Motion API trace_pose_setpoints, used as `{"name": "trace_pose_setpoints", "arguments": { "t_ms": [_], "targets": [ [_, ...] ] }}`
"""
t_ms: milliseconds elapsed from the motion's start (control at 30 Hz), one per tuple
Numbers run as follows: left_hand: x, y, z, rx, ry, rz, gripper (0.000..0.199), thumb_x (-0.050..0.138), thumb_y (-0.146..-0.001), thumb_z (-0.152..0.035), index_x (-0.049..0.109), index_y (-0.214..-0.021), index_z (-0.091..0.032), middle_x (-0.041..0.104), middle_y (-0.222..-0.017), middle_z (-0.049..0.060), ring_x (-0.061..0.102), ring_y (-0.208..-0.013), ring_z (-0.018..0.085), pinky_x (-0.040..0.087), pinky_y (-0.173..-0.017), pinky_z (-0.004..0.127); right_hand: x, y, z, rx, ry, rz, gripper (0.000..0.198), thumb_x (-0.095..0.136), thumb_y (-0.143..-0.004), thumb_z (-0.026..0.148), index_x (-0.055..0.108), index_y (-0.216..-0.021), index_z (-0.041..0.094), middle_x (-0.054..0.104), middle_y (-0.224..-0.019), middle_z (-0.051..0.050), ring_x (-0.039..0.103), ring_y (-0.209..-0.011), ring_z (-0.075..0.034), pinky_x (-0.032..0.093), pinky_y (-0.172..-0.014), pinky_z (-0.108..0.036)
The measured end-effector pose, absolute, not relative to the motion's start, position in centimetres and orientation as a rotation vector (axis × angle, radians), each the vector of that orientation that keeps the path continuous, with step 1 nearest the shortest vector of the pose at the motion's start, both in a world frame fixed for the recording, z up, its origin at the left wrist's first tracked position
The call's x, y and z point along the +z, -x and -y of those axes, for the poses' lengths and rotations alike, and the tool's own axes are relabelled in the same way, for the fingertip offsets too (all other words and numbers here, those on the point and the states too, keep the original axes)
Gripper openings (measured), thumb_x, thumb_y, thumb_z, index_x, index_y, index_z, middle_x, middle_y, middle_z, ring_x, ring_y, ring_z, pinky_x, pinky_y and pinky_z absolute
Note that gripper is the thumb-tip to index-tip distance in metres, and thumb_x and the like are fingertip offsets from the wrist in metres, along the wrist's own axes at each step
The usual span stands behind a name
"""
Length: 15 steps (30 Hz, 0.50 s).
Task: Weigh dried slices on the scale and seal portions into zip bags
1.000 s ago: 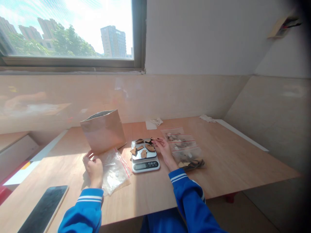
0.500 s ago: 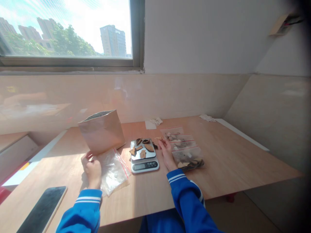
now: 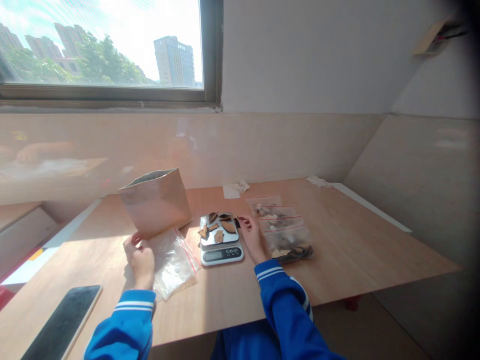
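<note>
Dried brown slices, thin and irregular, several of them curled (image 3: 218, 236), lie spread over the shiny square plate of a white digital kitchen scale (image 3: 222, 255), just below the centre of the frame; the right hand (image 3: 252, 234) is at the plate's right edge, fingertips drawn together beside a small dark piece (image 3: 237, 223); whether they grip it, I cannot tell.

The left hand (image 3: 139, 260), left of centre in the lower half, has its fingers bent at the bottom of an upright tan pouch with a silvery inside (image 3: 157, 207); flat clear plastic zip bags (image 3: 172, 272) lie just right of it, and whether it grasps anything is hidden.

Right of centre, overlapping clear zip bags with red seals (image 3: 288, 230) hold more pieces; a black-screened phone with a pale edge (image 3: 62, 322) lies at lower left on the light wooden table (image 3: 367, 240); a window (image 3: 212, 60) fills the upper left.
</note>
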<state>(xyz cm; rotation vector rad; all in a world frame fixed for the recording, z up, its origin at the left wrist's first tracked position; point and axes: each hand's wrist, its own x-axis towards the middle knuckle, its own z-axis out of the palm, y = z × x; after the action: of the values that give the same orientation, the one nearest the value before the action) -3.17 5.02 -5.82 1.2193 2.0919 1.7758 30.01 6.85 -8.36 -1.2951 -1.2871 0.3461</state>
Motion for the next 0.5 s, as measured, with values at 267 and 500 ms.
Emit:
{"name": "trace_pose_setpoints", "arguments": {
  "t_ms": [267, 500],
  "targets": [
    [-5.86, 3.23, -5.03, 1.790, -1.206, -2.058, 0.039, 0.049, -0.079, -0.015, 0.050, -0.117, -0.022, 0.058, -0.114, 0.006, 0.058, -0.108, 0.019, 0.047, -0.097, 0.036, -9.10, -30.27, -6.78, -0.008, 1.598, 1.253, 0.035, 0.036, -0.086, 0.012, 0.066, -0.104, 0.014, 0.056, -0.108, -0.015, 0.049, -0.107, -0.026, 0.039, -0.095, -0.040],
    [-5.69, 3.14, -5.02, 1.804, -1.212, -2.048, 0.040, 0.050, -0.076, -0.013, 0.050, -0.115, -0.021, 0.058, -0.114, 0.007, 0.058, -0.107, 0.020, 0.047, -0.098, 0.037, -9.05, -29.61, -6.52, -0.095, 1.653, 1.625, 0.041, 0.042, -0.087, 0.012, 0.060, -0.123, 0.021, 0.057, -0.127, -0.010, 0.046, -0.114, -0.026, 0.032, -0.095, -0.040]
  ]
}}
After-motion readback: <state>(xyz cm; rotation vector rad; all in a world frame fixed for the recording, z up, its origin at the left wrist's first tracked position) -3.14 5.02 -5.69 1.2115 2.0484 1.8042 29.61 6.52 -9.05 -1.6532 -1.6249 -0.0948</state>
